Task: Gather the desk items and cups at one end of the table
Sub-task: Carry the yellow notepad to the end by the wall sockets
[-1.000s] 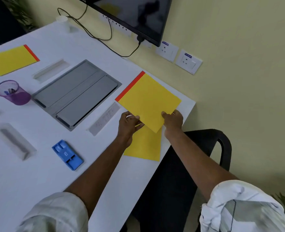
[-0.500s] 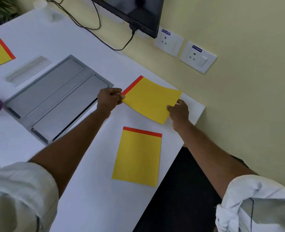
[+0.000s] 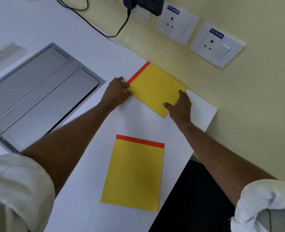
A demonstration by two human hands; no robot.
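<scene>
A yellow notepad with a red top strip (image 3: 155, 87) lies flat near the table's far corner, by the wall. My left hand (image 3: 117, 92) rests on its left corner beside the red strip. My right hand (image 3: 180, 104) presses on its right corner, thumb and fingers on the sheet. A second yellow notepad with a red strip (image 3: 135, 174) lies free on the white table (image 3: 81, 206), nearer to me, between my two forearms.
A grey metal hatch (image 3: 38, 91) is set into the table at the left, with a clear plastic strip (image 3: 2, 52) beyond it. A black cable (image 3: 95, 25) runs to a plug; two wall sockets (image 3: 217, 46) sit on the yellow wall. A dark chair (image 3: 195, 198) stands below the table edge.
The held notepad has gone from lifted above the second pad to lying flat at the far corner. My left hand shifted to its red-strip corner. The view moved closer.
</scene>
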